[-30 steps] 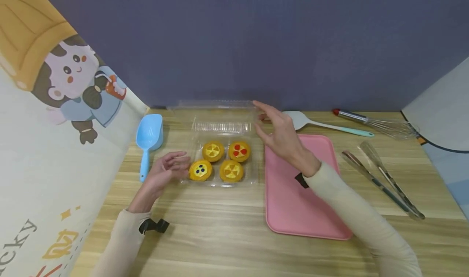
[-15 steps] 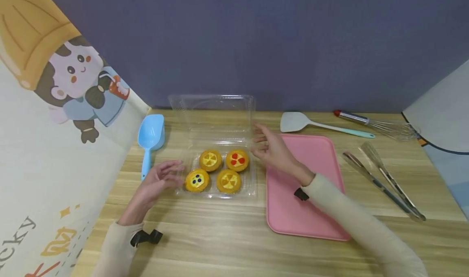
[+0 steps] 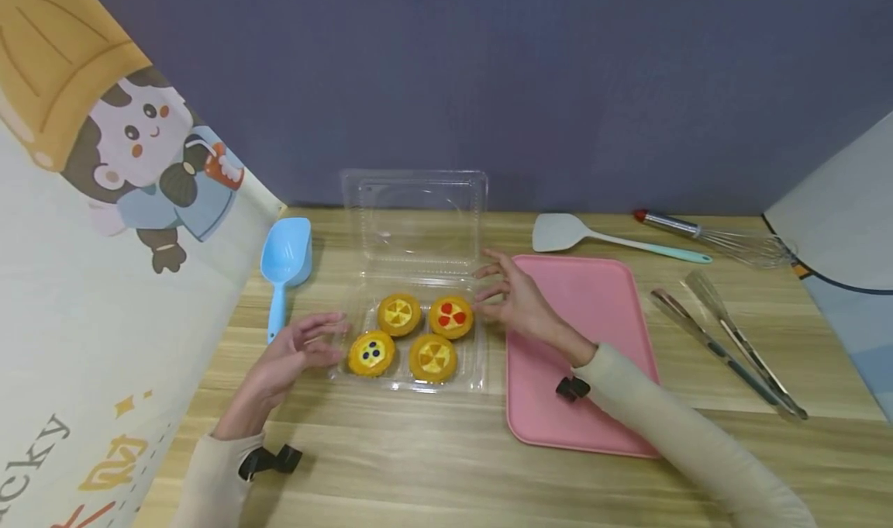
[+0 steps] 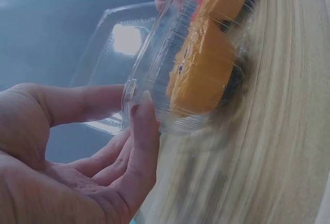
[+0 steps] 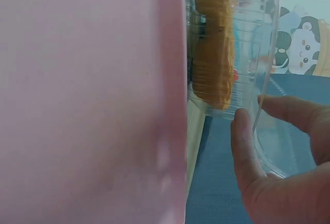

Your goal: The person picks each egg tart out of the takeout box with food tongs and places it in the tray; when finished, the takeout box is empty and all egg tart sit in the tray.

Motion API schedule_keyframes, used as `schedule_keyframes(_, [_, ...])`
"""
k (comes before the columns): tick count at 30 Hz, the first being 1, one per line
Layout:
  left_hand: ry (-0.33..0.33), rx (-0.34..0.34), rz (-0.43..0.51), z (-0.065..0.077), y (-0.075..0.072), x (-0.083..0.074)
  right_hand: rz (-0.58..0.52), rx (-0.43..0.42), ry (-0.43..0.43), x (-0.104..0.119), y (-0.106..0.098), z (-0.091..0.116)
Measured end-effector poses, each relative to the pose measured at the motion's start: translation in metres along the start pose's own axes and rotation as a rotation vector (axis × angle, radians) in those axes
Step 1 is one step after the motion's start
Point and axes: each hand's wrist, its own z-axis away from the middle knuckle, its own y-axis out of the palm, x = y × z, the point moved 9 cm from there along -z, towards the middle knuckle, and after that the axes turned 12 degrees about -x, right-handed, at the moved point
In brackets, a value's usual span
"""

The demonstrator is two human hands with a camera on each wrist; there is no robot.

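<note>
your clear box (image 3: 418,386) w/ 4 tarts (image 3: 433,358) is just l. of the pink tray (image 3: 537,404), lid (image 3: 422,214) up at the back, tarts uncovered. your l. hand (image 3: 287,361) & r. hand (image 3: 522,303) each pinch a side rim, prob. to keep it level. wood-grain table (image 3: 391,450) below, dark blue wall (image 3: 488,70) behind.

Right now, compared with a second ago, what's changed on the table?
The clear container and its tarts slid toward the person. The right hand moved from the upper corner of the lid to the container's right rim; the left hand came nearer too. The pink tray and blue scoop stayed put.
</note>
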Motion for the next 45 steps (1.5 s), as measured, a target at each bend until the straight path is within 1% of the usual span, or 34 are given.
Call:
schedule_keyframes(3, [-0.002, 0.001, 0.016, 0.001, 0.000, -0.001, -0.034, -0.009, 0.033, -0.001, 0.000, -0.001])
schedule_keyframes(6, [-0.008, 0.001, 0.017, 0.001, 0.000, -0.001, -0.044, -0.013, 0.053, -0.003, 0.000, -0.003])
schedule_keyframes(8, [-0.015, -0.001, 0.013, 0.002, -0.001, 0.000, -0.096, -0.009, 0.094, -0.007, 0.001, -0.005])
schedule_keyframes(13, [-0.036, -0.008, 0.028, 0.003, 0.000, 0.002, -0.104, 0.008, 0.173, -0.015, 0.001, -0.007])
schedule_keyframes(15, [-0.043, -0.012, 0.039, 0.004, 0.000, 0.002, -0.056, 0.016, 0.180, -0.016, 0.001, -0.007])
schedule_keyframes(20, [-0.065, -0.047, 0.037, 0.001, 0.005, 0.001, -0.066, 0.053, 0.214, -0.021, -0.005, -0.016])
schedule_keyframes(26, [-0.068, -0.072, 0.037, -0.004, 0.012, -0.002, -0.137, 0.087, 0.258, -0.028, -0.011, -0.026])
schedule_keyframes(30, [-0.058, -0.064, 0.054, -0.008, 0.017, -0.002, -0.180, 0.110, 0.290, -0.032, -0.015, -0.032])
schedule_keyframes(32, [-0.050, -0.048, 0.067, -0.009, 0.017, -0.001, -0.192, 0.117, 0.302, -0.034, -0.014, -0.032])
schedule_keyframes(36, [-0.036, -0.016, 0.089, -0.011, 0.017, 0.000, -0.198, 0.118, 0.319, -0.035, -0.015, -0.031])
schedule_keyframes(39, [-0.029, 0.006, 0.101, -0.012, 0.018, 0.002, -0.173, 0.109, 0.313, -0.032, -0.020, -0.029])
schedule_keyframes(42, [-0.027, 0.023, 0.108, -0.014, 0.018, 0.003, -0.135, 0.103, 0.270, -0.027, -0.028, -0.026])
schedule_keyframes(45, [-0.023, 0.035, 0.117, -0.015, 0.018, 0.004, -0.094, 0.096, 0.202, -0.021, -0.039, -0.023])
